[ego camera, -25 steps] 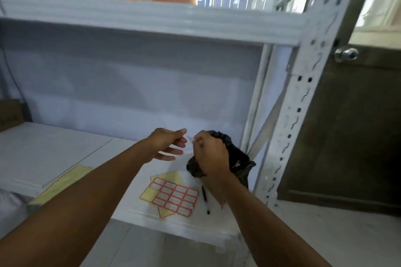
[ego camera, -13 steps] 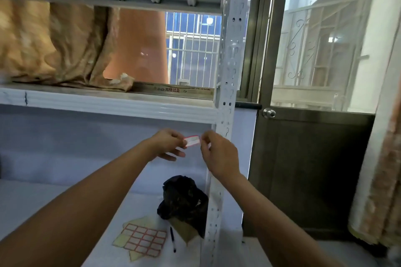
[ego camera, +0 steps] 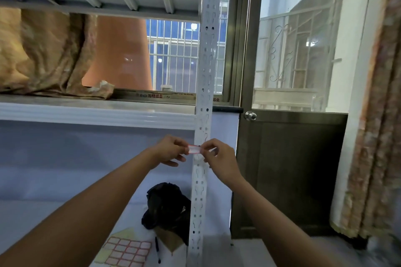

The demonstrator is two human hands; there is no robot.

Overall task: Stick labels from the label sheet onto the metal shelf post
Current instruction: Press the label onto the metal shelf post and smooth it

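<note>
While we pinch the small red-bordered label [ego camera: 194, 149] at both of its ends, it stretches level across the front of the metal shelf post [ego camera: 205, 76], a little below the beam [ego camera: 86, 112] of the middle shelf. Our left hand [ego camera: 168, 152] has the left end between thumb and forefinger, with the other fingers curled loosely underneath. Our right hand [ego camera: 220, 159] takes the right end in the same way, its fingertips lying over the post's right edge. Whether the label is already touching the metal, we cannot tell.

We see the post as white and upright, punched with slots and holes along its whole length. On the lower shelf [ego camera: 134, 212], a crumpled black bag [ego camera: 167, 204] sits just to the left of the post. A dark pen [ego camera: 158, 250] lies in front of the bag, and the label sheet [ego camera: 127, 251] lies flat just left of the pen, its rows of red-framed labels facing up over yellow backing paper.

On the middle shelf we find bunched tan fabric [ego camera: 47, 54] and a long flat box [ego camera: 156, 95] with printed characters. Right of the post stands a dark door [ego camera: 293, 169] with a round knob [ego camera: 250, 116], and a patterned curtain [ego camera: 377, 115] hangs at the far right.
</note>
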